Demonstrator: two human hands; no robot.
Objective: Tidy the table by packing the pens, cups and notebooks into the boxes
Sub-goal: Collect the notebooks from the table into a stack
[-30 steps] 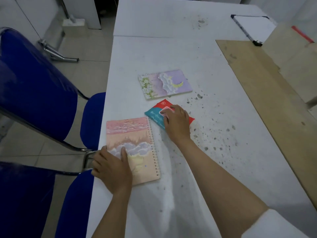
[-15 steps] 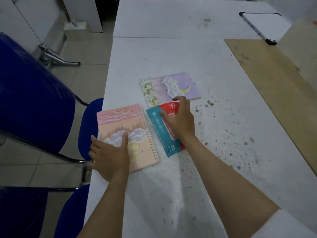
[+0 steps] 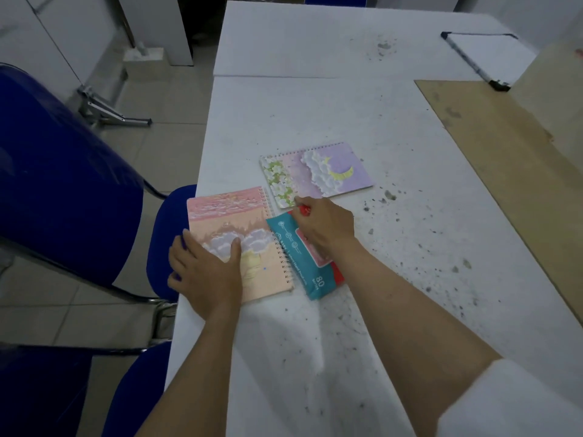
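While the left hand [image 3: 206, 277] lies flat, fingers spread, on the pink notebook [image 3: 239, 238] at the bench's [image 3: 315, 115] left edge, likely pinning it so it will not slide off, its grip closes on nothing. Just beside it, the right hand [image 3: 325, 228] presses open-palmed on a teal wipes pack [image 3: 303, 266], probably dragging it closer. Farther in, the purple notebook [image 3: 318, 173] waits untouched. No boxes are in view.

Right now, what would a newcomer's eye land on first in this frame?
Probably the two hands at the table's near left edge: the left hand lies flat on a pink spiral notebook, the right hand on a teal and red wipes pack beside it. Just beyond lies a purple moon-cover notebook.
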